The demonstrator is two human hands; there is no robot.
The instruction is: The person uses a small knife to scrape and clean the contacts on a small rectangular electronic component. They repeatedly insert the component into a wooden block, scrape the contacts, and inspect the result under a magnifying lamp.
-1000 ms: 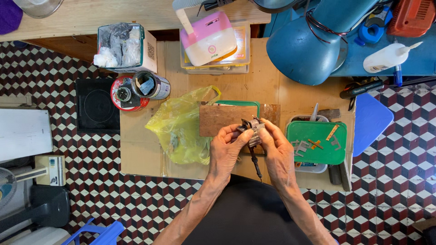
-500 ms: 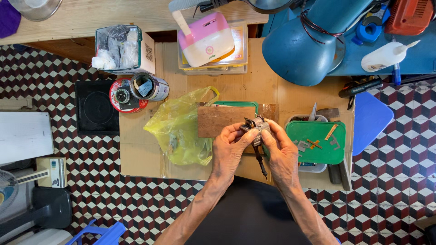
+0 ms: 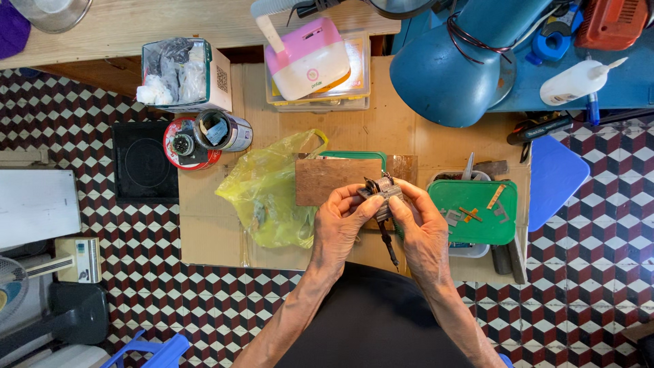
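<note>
A cardboard-topped bench (image 3: 409,136) carries a yellow bag (image 3: 269,187), wooden board (image 3: 334,178) and green lid (image 3: 477,212).

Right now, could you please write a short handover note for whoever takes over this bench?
Left hand: holds the small metal part from its left side, above the cardboard bench top.
Right hand: grips the same part from the right; a dark cord hangs down from it.
Nearby: brown board just behind the hands, yellow bag to the left, green lid with small bits to the right.
Done or left: cannot tell; the part is off the bench, in both hands.
</note>
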